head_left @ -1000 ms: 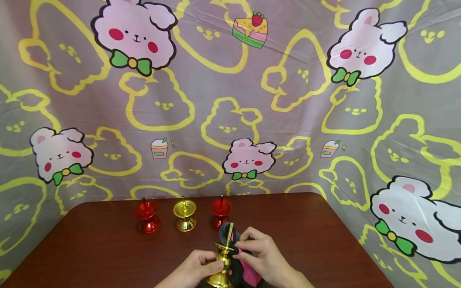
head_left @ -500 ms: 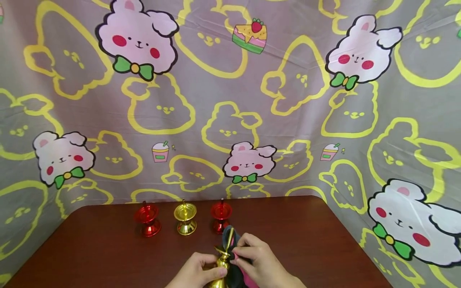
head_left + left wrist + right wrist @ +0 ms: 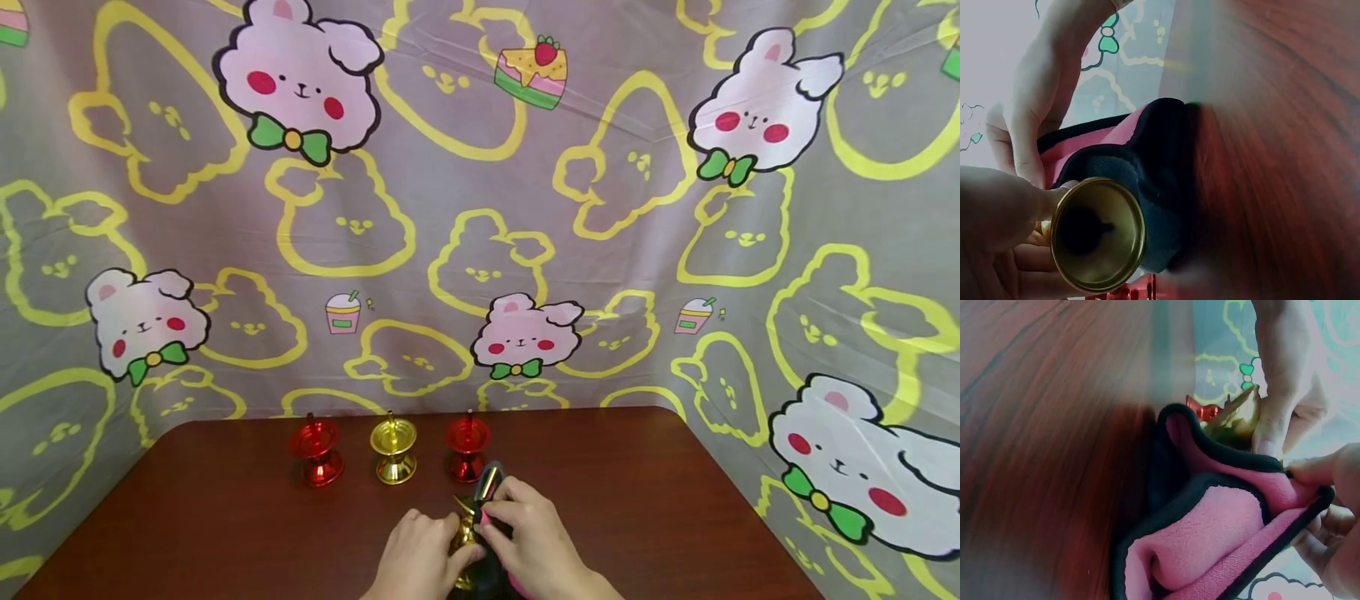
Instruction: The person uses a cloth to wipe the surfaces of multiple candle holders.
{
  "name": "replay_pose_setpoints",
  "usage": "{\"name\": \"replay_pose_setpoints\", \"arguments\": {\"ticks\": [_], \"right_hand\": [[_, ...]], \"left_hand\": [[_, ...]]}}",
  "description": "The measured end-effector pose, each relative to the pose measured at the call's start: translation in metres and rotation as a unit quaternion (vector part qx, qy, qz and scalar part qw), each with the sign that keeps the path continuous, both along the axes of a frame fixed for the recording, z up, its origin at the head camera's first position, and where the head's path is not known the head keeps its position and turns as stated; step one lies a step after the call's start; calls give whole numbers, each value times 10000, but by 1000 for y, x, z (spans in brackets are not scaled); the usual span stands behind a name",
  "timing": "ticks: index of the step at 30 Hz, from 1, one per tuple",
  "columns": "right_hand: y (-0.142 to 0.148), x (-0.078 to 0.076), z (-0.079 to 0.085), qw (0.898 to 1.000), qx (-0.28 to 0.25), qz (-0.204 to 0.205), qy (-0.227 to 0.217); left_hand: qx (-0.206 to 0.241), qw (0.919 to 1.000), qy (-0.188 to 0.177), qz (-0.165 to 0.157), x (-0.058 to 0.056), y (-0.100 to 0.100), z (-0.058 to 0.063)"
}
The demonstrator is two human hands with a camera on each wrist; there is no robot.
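Note:
My left hand (image 3: pixel 423 554) grips a gold pedestal candle holder (image 3: pixel 467 533) by its stem, low over the near part of the table. The left wrist view looks into the holder's hollow round base (image 3: pixel 1097 234); its upper rod leans right in the head view. Pink cloth with black edging and a dark back (image 3: pixel 1210 531) is folded against the holder. My right hand (image 3: pixel 536 533) pinches this cloth between thumb and fingers beside the holder's neck. In the right wrist view, the holder's dish (image 3: pixel 1241 419) shows beyond the cloth, partly hidden by it.
Towards the table's back edge stand a red holder (image 3: pixel 318 454), a gold holder (image 3: pixel 393 450) and another red holder (image 3: pixel 467 450) in a row. The dark wooden table (image 3: pixel 225 517) meets a hanging curtain (image 3: pixel 420 192) printed with cartoon rabbits.
The held gold holder has tilted further right. My left hand has turned over it, its back now facing up more, and my right hand has closed in with the cloth. The head view shifted slightly.

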State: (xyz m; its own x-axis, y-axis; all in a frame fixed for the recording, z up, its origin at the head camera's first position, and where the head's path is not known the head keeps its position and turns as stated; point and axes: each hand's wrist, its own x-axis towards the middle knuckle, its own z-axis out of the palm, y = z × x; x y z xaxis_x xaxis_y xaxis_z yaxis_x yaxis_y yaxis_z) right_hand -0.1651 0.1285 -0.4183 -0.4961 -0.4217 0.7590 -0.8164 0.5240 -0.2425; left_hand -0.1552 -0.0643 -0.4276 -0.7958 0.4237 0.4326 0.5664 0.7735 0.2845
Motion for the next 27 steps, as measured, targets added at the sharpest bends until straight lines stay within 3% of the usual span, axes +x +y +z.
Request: {"name": "replay_pose_setpoints", "arguments": {"ticks": [2,4,6,8,11,14,20,24,27], "right_hand": [[-2,0,0,9999,9,-145,-50],[-2,0,0,9997,2,-169,-158],[0,0,1,9994,-66,-90,-313],[2,-1,2,9983,-220,86,-526],[7,-3,5,9941,-541,349,-876],[12,-4,9,9861,-926,493,-1288],[15,-3,12,9626,-1833,413,-1953],[16,-4,9,9413,-2442,142,-2327],[17,-6,7,9196,-2857,30,-2698]], "left_hand": [[-128,9996,238,60,-1,1,1],[30,9999,134,64,-2,0,1],[444,9985,-317,-24,-3,-3,2],[1084,9886,-1023,-205,-5,-6,2],[2147,9521,-2119,-505,-9,-10,2],[2931,9114,-2759,-851,-12,-13,2],[3675,8635,-3070,-1583,-14,-14,2],[4030,8380,-3208,-1799,-14,-15,1],[4374,8106,-3408,-1882,-14,-14,0]]}}
